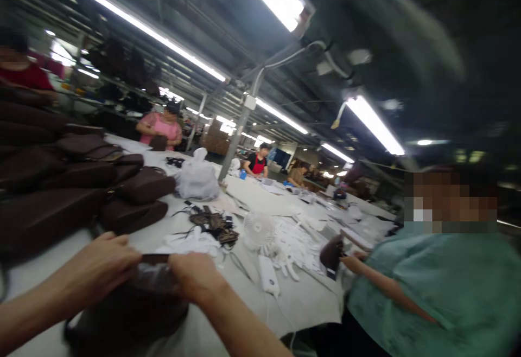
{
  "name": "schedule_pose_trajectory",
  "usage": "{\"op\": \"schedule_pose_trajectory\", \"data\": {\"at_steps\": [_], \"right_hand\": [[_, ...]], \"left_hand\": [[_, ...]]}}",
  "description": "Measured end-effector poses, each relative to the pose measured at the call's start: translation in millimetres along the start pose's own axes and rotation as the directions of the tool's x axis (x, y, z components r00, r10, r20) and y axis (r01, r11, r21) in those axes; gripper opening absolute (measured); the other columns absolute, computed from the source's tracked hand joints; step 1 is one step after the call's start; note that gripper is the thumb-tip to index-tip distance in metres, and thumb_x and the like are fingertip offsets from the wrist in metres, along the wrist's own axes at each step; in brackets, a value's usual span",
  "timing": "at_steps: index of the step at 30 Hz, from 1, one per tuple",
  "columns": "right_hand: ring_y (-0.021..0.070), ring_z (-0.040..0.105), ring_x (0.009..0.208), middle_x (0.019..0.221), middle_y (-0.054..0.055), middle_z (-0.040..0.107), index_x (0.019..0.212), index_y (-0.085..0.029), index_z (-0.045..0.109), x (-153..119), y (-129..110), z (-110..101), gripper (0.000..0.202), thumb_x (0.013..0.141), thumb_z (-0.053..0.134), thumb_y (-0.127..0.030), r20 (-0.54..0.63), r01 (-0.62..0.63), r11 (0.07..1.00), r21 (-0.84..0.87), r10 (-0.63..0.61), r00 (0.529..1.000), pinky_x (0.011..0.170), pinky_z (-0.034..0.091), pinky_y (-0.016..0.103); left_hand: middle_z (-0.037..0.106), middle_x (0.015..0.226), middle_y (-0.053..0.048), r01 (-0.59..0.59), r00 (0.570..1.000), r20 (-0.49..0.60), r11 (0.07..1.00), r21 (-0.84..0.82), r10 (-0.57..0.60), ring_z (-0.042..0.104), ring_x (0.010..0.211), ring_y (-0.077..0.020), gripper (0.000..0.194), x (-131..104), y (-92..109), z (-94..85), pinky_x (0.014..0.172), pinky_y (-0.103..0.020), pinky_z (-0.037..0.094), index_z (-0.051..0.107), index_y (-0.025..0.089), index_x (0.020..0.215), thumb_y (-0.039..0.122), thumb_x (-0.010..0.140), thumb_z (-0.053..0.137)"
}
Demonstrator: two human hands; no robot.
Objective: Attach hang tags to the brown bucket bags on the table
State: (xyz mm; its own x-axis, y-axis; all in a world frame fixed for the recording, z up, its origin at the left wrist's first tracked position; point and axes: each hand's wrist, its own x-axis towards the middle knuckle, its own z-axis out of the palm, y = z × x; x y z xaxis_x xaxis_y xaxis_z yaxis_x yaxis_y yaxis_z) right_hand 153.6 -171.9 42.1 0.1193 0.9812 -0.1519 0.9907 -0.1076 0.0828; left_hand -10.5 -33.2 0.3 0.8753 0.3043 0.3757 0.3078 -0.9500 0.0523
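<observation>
A dark brown bag (130,313) stands at the table's near edge in front of me, its mouth turned up. My left hand (109,265) is closed over the left end of the rim. At the right end of the same rim, my right hand (195,275) grips with curled fingers. Between the two hands the dark edge is stretched straight, and pale, clear-looking plastic or lining shows just inside the mouth. The bag's lower part is dark and blurred, partly hidden by my forearms.
Brown bags (61,199) are piled at the left. Beyond my hands lie a bundle of dark straps (215,224), a white plastic bag (197,178), a small fan (260,232) and white strips (299,243). A co-worker in green (439,286) handles a brown piece (331,251) at the right.
</observation>
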Motion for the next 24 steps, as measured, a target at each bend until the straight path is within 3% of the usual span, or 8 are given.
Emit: {"op": "schedule_pose_trajectory", "data": {"at_steps": [1, 4, 7, 11, 15, 18, 21, 24], "right_hand": [[0.0298, 0.066, 0.099, 0.107, 0.012, 0.069, 0.116, -0.017, 0.056, -1.8, 3.5, 2.8, 0.041, 0.077, 0.068, -0.027, -0.025, 0.005, 1.000, 0.031, -0.004, 1.000, 0.076, 0.052, 0.035], [0.0255, 0.064, 0.100, 0.108, 0.010, 0.068, 0.118, -0.017, 0.054, -0.9, 20.7, 14.7, 0.046, 0.075, 0.071, -0.024, -0.096, 0.055, 0.976, 0.211, -0.036, 0.995, 0.078, 0.046, 0.030], [0.0217, 0.064, 0.093, 0.100, 0.006, 0.069, 0.112, -0.019, 0.054, 3.7, 33.0, 21.6, 0.040, 0.075, 0.068, -0.017, -0.133, 0.166, 0.936, 0.311, -0.130, 0.983, 0.073, 0.041, 0.027], [0.0265, 0.066, 0.088, 0.092, 0.006, 0.070, 0.106, -0.021, 0.054, -5.7, 24.1, 13.2, 0.033, 0.076, 0.067, -0.023, -0.107, 0.106, 0.991, 0.081, -0.097, 0.990, 0.062, 0.035, 0.028], [0.0268, 0.066, 0.082, 0.093, 0.005, 0.069, 0.095, -0.024, 0.058, -16.9, 14.5, 16.8, 0.019, 0.078, 0.066, -0.025, -0.119, 0.130, 0.988, -0.082, -0.140, 0.983, 0.057, 0.033, 0.030], [0.0214, 0.065, 0.075, 0.087, 0.001, 0.066, 0.091, -0.026, 0.057, -24.0, 21.3, 33.7, 0.007, 0.087, 0.054, -0.022, -0.163, 0.268, 0.963, -0.020, -0.267, 0.950, 0.057, 0.036, 0.029], [0.0177, 0.063, 0.073, 0.089, 0.000, 0.064, 0.097, -0.028, 0.056, -31.9, 29.0, 47.1, 0.015, 0.095, 0.042, -0.023, -0.229, 0.369, 0.925, 0.092, -0.341, 0.912, 0.061, 0.041, 0.028], [0.0187, 0.063, 0.079, 0.096, 0.002, 0.065, 0.107, -0.027, 0.057, -35.8, 26.5, 50.8, 0.016, 0.093, 0.048, -0.028, -0.283, 0.385, 0.914, 0.129, -0.338, 0.897, 0.068, 0.046, 0.028]], "left_hand": [[0.062, 0.072, -0.004, 0.030, 0.995, 0.095, 0.998, 0.048, -0.034, 0.052, 0.072, -0.0188, 0.016, -1.7, 5.3, -8.5, 0.067, -0.028, 0.033, 0.066, 0.020, 0.071, 0.016, 0.083, 0.056], [0.062, 0.087, -0.004, 0.078, 0.985, 0.152, 0.997, 0.015, -0.079, 0.056, 0.077, -0.0180, 0.014, -2.5, 18.3, -25.0, 0.067, -0.027, 0.037, 0.067, 0.023, 0.097, 0.028, 0.084, 0.064], [0.061, 0.092, -0.004, -0.034, 0.998, -0.049, 0.999, 0.014, 0.035, 0.055, 0.087, -0.0185, 0.017, -7.0, 29.4, -24.9, 0.073, -0.028, 0.039, 0.062, 0.020, 0.104, 0.020, 0.087, 0.060], [0.059, 0.085, -0.005, -0.216, 0.948, -0.227, 0.974, 0.062, 0.225, 0.051, 0.077, -0.0175, 0.019, -24.9, 54.6, -14.3, 0.071, -0.031, 0.039, 0.060, 0.015, 0.087, 0.017, 0.095, 0.043], [0.058, 0.085, -0.007, -0.146, 0.957, -0.245, 0.987, 0.068, 0.158, 0.051, 0.079, -0.0192, 0.021, -46.0, 70.2, 2.7, 0.074, -0.033, 0.042, 0.059, 0.012, 0.096, 0.019, 0.097, 0.039], [0.059, 0.089, -0.007, -0.089, 0.946, -0.309, 0.995, 0.032, 0.095, 0.051, 0.082, -0.0187, 0.027, -59.9, 73.7, 12.8, 0.078, -0.034, 0.043, 0.058, 0.013, 0.098, 0.020, 0.100, 0.033], [0.059, 0.113, -0.010, -0.082, 0.899, -0.432, 0.997, -0.001, 0.073, 0.050, 0.105, -0.0219, 0.028, -65.2, 73.0, 17.9, 0.093, -0.038, 0.039, 0.058, 0.014, 0.090, 0.020, 0.100, 0.033], [0.055, 0.127, -0.009, -0.132, 0.877, -0.465, 0.991, 0.004, 0.118, 0.045, 0.118, -0.0228, 0.030, -58.0, 66.1, 20.2, 0.103, -0.040, 0.033, 0.058, 0.014, 0.089, 0.018, 0.101, 0.030]]}}
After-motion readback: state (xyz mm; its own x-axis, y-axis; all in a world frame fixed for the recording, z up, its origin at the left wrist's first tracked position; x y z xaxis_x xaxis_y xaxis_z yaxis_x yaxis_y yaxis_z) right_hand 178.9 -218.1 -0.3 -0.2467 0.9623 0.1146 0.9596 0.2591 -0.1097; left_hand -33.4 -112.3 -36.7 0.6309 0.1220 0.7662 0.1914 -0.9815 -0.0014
